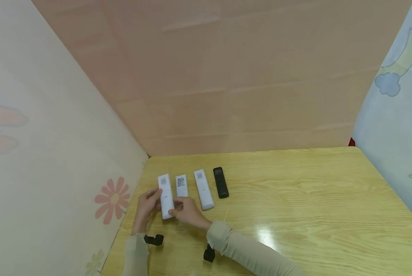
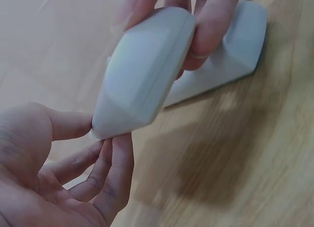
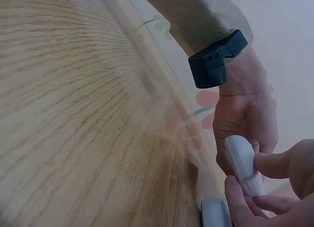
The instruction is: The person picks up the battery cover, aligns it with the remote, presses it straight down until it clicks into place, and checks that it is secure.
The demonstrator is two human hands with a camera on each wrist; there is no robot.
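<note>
Both hands hold one white remote control above the table's left part, its back with a printed label facing up. My left hand pinches its left side between thumb and fingers. At the near end, my right hand grips it, thumb on top and fingers beneath. The left wrist view shows the remote's rounded end raised off the wood. Just right of it lies a shorter white remote with a dark-printed label, its lower part hidden behind the right hand. Beyond are another white remote and a black remote.
The wooden table extends far to the right. A patterned wall panel borders it on the left, a plain brownish backdrop behind. Black wrist cameras hang at the left wrist and right wrist.
</note>
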